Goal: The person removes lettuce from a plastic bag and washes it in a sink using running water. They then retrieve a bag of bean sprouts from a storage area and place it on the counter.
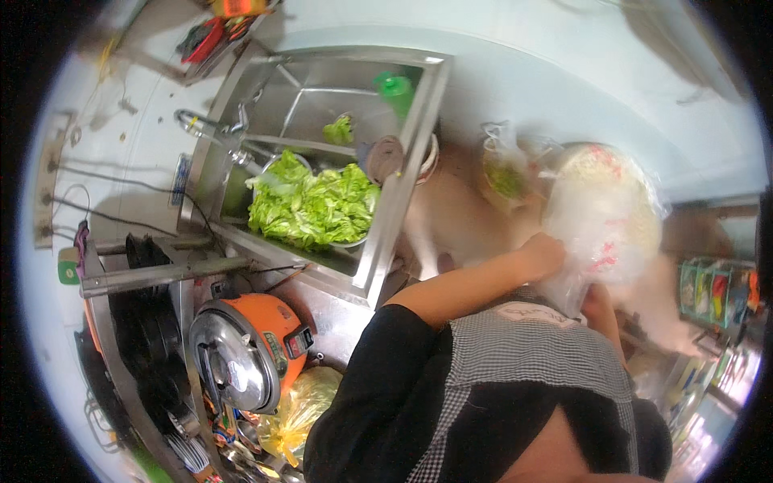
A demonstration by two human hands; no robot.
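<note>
My left hand (543,256) is closed on the edge of a translucent plastic bag (595,241) with pink-red markings. My right hand (596,302) is at the bag's lower side, close to my checked apron; its fingers are partly hidden. Behind the bag, and partly covered by it, is a larger clear bag of pale contents (646,199). To the left of my hands, a steel sink (401,175) holds a heap of green lettuce leaves (314,205) in a metal bowl. Blur hides detail around the hands.
A green bottle (395,90) and a loose lettuce leaf (339,131) are in the sink's other basin. A basket with greens (504,178) stands beyond my hands. An orange rice cooker (253,350) with a steel lid and a yellow plastic bag (302,410) are at the lower left.
</note>
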